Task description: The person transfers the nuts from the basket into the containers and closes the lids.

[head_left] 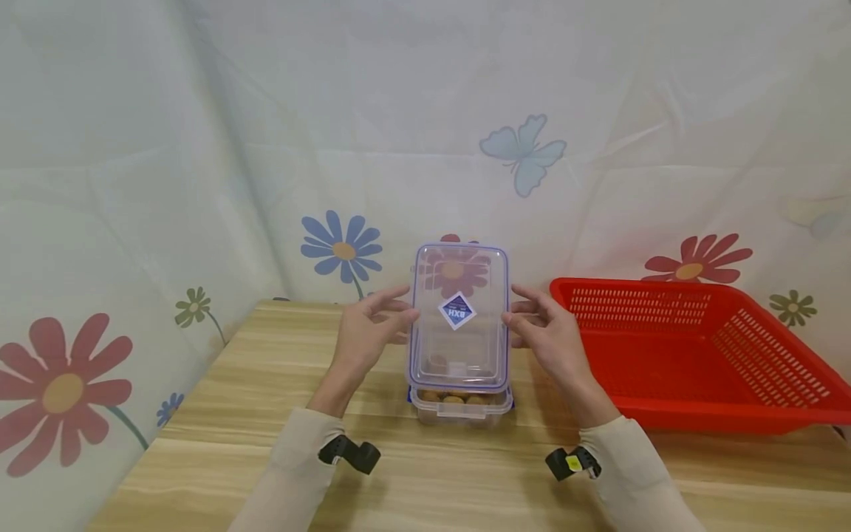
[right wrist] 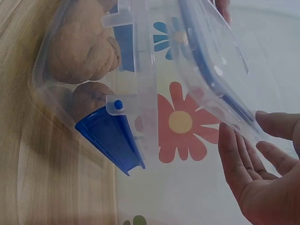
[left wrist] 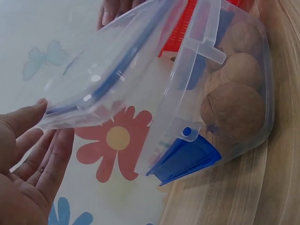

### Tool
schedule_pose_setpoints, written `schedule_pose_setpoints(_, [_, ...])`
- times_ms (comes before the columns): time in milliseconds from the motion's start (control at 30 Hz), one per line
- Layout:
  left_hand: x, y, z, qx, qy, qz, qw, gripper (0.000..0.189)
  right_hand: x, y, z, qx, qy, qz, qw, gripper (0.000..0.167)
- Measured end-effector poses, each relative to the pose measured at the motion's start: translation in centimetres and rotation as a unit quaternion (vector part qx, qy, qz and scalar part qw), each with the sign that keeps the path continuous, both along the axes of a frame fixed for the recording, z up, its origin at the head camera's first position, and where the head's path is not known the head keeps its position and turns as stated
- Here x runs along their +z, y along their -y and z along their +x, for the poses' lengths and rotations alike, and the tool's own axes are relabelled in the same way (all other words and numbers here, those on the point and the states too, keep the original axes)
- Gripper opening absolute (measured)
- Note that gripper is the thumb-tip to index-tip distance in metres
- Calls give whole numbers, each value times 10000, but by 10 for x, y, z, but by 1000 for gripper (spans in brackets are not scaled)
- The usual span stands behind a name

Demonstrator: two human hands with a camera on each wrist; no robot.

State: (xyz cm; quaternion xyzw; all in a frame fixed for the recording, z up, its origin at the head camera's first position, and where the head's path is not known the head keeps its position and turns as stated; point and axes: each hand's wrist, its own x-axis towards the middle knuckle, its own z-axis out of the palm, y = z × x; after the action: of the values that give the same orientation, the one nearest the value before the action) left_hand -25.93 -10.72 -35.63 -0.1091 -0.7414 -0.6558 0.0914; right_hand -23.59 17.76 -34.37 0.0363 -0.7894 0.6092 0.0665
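A clear plastic lid (head_left: 459, 347) with a blue seal round its edge stands tilted up over a clear food box (head_left: 462, 415). My left hand (head_left: 368, 329) pinches the lid's left edge between thumb and fingers. On the opposite edge, my right hand (head_left: 550, 331) pinches it the same way. Several walnuts (left wrist: 234, 110) lie inside the box, which rests on the table. In the left wrist view a blue side latch (left wrist: 187, 157) hangs outward from the rim, and another blue latch (right wrist: 112, 140) does so in the right wrist view. The lid's lower edge overlaps the box's far part in the head view.
To the right sits a large red plastic basket (head_left: 665, 410) with slotted walls, close to my right forearm. The wood-grain table (head_left: 412, 488) ends at a curtain (head_left: 399, 148) printed with flowers and a butterfly. Dark straps circle both wrists.
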Motion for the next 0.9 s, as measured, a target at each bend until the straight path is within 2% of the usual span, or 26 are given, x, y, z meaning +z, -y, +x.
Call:
schedule_pose_setpoints(400, [-3, -3, 0, -97, 80, 78, 9999, 44, 0, 0, 1, -46, -9, 413, 9991, 53])
schedule_pose_setpoints(533, [-4, -3, 1, -69, 207, -7, 9998, 42, 1, 1, 1, -64, 133, 536, 9985, 51])
schedule_pose_setpoints(767, [-7, -6, 0, 26, 630, -134, 9979, 43, 0, 2, -1, -139, 522, 699, 9961, 50])
schedule_pose_setpoints(900, [-10, -8, -2, 71, 710, -109, 9974, 42, -2, 3, -2, -162, 679, 746, 9948, 50])
